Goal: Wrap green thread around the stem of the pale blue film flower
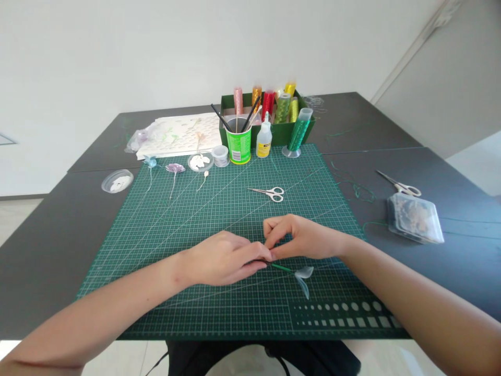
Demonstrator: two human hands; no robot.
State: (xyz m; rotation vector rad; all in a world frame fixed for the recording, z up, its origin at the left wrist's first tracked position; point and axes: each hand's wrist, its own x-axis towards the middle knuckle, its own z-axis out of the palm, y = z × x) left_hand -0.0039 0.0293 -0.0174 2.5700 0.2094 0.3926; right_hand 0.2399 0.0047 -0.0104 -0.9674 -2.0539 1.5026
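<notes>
A thin green-wrapped stem (pixel 282 268) with pale blue petals (pixel 304 278) at its right end lies low over the green cutting mat (pixel 156 230). My left hand (pixel 230 258) has its fingers closed around the stem's left part, which is hidden in the grip. Touching the left fingertips, my right hand (pixel 293 237) is pinched; what it holds, if anything, is too small to make out. Small white-handled scissors (pixel 270 193) rest on the mat beyond the hands.
A green box (pixel 279 137) of thread spools stands at the back, near a green can (pixel 239 146), a glue bottle (pixel 264 138) and a teal spool (pixel 299 130). Wire flowers (pixel 175 168) lie back left. Larger scissors (pixel 403 187) and a clear box (pixel 415 216) sit right.
</notes>
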